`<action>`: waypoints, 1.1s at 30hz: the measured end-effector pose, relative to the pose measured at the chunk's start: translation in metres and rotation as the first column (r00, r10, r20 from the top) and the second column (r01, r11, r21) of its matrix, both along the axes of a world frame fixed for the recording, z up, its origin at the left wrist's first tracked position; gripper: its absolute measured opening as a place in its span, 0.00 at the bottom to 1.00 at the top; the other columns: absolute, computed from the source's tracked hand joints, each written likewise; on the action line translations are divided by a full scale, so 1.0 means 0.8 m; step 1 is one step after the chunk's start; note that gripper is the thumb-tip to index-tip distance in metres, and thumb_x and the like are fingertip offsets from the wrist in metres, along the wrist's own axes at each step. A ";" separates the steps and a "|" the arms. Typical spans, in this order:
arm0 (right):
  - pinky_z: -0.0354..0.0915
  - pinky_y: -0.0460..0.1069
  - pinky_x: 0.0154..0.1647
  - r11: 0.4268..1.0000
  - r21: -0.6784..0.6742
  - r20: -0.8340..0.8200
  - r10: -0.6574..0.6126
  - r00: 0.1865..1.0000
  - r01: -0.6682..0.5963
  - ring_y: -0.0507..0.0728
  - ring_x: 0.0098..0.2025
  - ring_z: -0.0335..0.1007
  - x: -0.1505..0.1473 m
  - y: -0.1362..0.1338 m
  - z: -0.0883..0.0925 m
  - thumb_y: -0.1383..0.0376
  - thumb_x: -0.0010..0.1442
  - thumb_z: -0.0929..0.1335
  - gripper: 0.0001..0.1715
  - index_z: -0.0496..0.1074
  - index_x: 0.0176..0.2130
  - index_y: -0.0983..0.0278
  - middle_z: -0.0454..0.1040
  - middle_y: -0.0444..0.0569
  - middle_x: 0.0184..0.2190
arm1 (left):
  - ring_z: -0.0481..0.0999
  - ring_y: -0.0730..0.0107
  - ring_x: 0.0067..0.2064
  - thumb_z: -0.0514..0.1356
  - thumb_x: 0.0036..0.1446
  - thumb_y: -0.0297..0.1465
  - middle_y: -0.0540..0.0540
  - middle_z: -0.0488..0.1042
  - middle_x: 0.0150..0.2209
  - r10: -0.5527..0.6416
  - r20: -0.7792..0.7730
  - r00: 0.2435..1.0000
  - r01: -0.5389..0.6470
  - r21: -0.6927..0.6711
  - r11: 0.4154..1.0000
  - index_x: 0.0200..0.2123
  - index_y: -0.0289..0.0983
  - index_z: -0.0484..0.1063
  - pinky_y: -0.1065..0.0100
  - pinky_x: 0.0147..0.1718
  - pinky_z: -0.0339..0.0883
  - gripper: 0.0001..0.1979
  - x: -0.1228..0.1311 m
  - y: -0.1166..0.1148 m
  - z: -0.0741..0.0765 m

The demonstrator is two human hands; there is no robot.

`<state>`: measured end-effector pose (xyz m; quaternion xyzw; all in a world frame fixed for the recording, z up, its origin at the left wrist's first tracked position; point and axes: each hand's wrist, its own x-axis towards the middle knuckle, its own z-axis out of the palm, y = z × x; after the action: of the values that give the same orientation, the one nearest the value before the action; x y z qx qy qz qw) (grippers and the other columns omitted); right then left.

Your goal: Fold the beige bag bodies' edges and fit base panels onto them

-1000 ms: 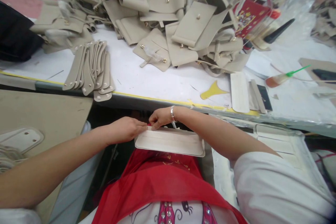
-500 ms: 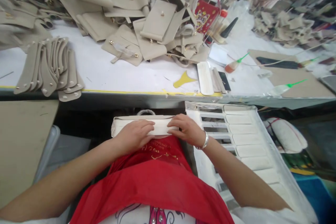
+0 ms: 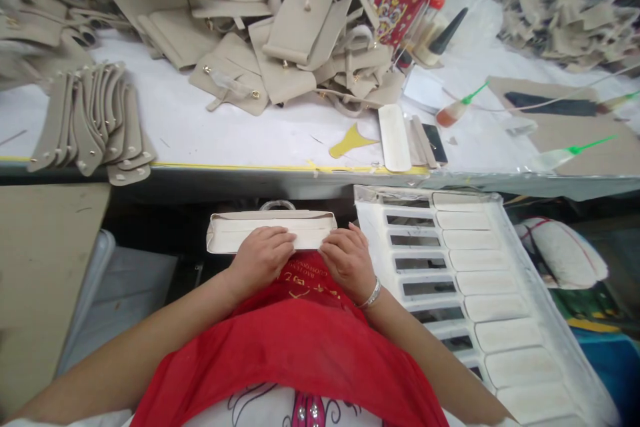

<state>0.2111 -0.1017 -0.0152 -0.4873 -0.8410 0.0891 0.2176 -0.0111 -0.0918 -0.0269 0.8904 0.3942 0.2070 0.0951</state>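
Note:
A long cream leather bag piece (image 3: 240, 230) with a small ring handle lies across my lap above a red apron (image 3: 300, 353). My left hand (image 3: 261, 255) rests on its near edge, fingers curled down and pressing it. My right hand (image 3: 349, 261), with a silver bracelet at the wrist, grips the piece's right end with bent fingers. Both hands sit side by side, close to touching.
A tray (image 3: 520, 260) with rows of cream strips stands right of my lap. The white table (image 3: 250, 140) holds a heap of beige leather pieces (image 3: 280, 33), a fanned stack of straps (image 3: 93, 123), a yellow cutout (image 3: 350, 142), glue bottles with green nozzles (image 3: 455, 110) and a red box (image 3: 400, 7).
My hands slid along the cream piece from its far edge to its near edge. The view swung right, bringing the tray of strips into sight.

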 end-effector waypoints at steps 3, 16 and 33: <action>0.42 0.57 0.61 0.998 -0.015 0.032 -0.053 0.998 0.054 0.55 0.47 0.62 -0.008 0.002 0.004 0.66 0.59 0.63 0.08 0.71 0.31 0.59 0.73 0.44 0.34 | 0.69 0.61 0.47 0.51 0.58 0.27 0.45 0.75 0.43 0.019 -0.041 0.999 -0.021 -0.042 0.999 0.35 0.37 0.73 0.59 0.45 0.63 0.10 0.008 0.003 0.008; 0.60 0.51 0.31 0.720 -0.461 -0.012 -0.590 0.808 0.519 0.57 0.30 0.65 -0.015 -0.002 -0.011 0.48 0.51 0.65 0.21 0.66 0.29 0.63 0.69 0.49 0.26 | 0.67 0.56 0.38 0.51 0.56 0.30 0.41 0.70 0.35 0.211 -0.306 0.928 -0.268 -0.156 0.951 0.30 0.37 0.69 0.58 0.33 0.59 0.08 0.038 0.014 0.040; 0.59 0.41 0.16 0.040 -0.967 -0.099 -0.969 0.226 -0.253 0.46 0.16 0.65 -0.081 0.006 0.004 0.62 0.60 0.62 0.14 0.71 0.29 0.68 0.72 0.45 0.20 | 0.68 0.62 0.35 0.54 0.56 0.31 0.45 0.71 0.30 0.121 -0.214 0.969 -0.188 -0.328 0.926 0.28 0.38 0.67 0.62 0.33 0.60 0.07 0.013 0.034 0.034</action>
<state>0.1464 -0.0966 -0.0123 -0.6283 -0.0902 0.7194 0.2821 -0.0010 -0.0647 0.0006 0.8415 0.5008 0.0554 0.1953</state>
